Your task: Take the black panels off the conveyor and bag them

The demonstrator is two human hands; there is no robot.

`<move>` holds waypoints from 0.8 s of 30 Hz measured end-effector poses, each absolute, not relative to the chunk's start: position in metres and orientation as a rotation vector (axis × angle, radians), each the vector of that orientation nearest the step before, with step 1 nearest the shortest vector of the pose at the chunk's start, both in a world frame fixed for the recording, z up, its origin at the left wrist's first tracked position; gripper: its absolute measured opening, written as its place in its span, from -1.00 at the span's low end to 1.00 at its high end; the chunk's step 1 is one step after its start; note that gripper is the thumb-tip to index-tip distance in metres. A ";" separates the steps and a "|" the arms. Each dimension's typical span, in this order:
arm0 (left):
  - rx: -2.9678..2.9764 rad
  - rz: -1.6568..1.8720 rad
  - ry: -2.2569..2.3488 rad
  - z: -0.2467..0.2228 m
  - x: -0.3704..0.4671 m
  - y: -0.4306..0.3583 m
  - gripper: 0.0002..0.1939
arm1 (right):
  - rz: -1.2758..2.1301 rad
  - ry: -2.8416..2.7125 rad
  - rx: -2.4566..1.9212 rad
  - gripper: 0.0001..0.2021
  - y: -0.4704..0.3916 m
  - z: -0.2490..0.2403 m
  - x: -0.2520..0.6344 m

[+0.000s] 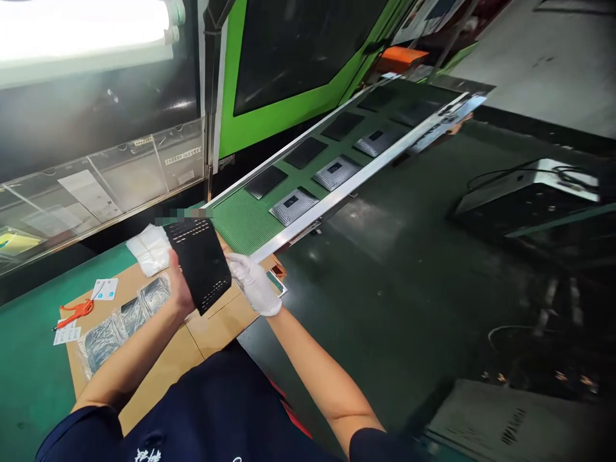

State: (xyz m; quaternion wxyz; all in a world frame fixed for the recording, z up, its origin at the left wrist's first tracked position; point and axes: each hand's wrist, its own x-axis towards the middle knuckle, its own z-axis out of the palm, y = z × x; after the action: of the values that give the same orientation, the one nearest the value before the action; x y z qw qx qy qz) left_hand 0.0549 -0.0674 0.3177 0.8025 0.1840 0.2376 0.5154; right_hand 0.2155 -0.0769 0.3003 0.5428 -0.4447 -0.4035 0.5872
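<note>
A black panel (202, 263) is held up over the near end of the green belt and the brown cardboard (224, 324). Its left edge is gripped by the bare left hand (181, 285), and its right edge is grasped by the right hand (255, 285), which is covered by a white glove. Some fingers are hidden behind the panel. Small holes can be seen near two ends of it. On the belt (235, 228), more panels (294, 205) are laid in two rows. The cardboard is spread on the green table (31, 346). On it, flat dark things (103, 340) are wrapped in clear plastic, beside the left arm. A soft white pile (148, 253) is seen just beside the held panel. An orange tool (79, 310) is placed near a white card (104, 289).
</note>
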 end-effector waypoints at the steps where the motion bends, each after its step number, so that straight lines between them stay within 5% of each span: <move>1: 0.389 1.063 0.530 0.309 0.063 -0.061 -0.06 | 1.409 -0.998 -1.082 -0.58 -0.076 0.295 0.217; 7: 0.672 1.014 0.863 0.206 0.056 0.002 -0.06 | 1.195 -0.903 -1.372 -0.55 -0.066 0.272 0.269; 10: 1.405 0.768 1.415 0.138 0.027 0.025 -0.32 | 1.357 -0.905 -1.373 -0.44 -0.070 0.263 0.309; 13: 1.613 0.548 1.483 0.084 0.010 0.024 -0.57 | 1.707 -1.193 -1.366 -0.40 -0.077 0.251 0.332; 24: 1.888 0.157 1.566 0.000 0.005 0.031 -0.78 | 1.854 -1.533 -1.750 -0.53 -0.092 0.163 0.331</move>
State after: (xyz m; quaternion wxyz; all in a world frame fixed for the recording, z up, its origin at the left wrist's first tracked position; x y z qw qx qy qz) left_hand 0.0045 0.0308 0.0001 0.3351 0.7237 0.6002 0.0604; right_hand 0.3310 -0.0916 0.1629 0.0833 -0.5862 -0.5136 0.6210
